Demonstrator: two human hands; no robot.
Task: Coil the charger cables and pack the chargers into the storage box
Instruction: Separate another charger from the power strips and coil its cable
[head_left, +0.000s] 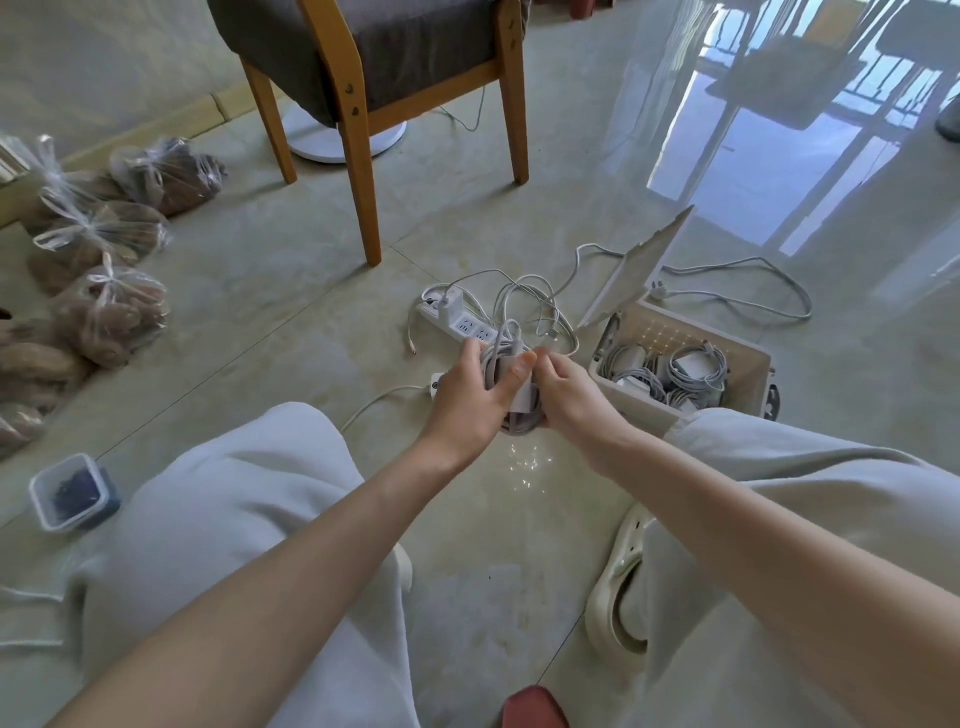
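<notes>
beside the storage box (636, 405), left hand (467, 400) and right hand (566, 395), grips tight round one charger (522, 399)

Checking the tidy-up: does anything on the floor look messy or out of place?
Yes. Loose white cables lie tangled over the long white power strip, left of the open beige plastic storage box, uncoiled; one white charger block sits plugged into it. Another white cable trails behind the box.

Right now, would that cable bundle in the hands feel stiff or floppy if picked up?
Probably floppy: the cable bends in tight loops. Likely to spring loose if released, since the left hand and right hand both grip it. Probably light for its size: thin cable, small charger block.
</notes>
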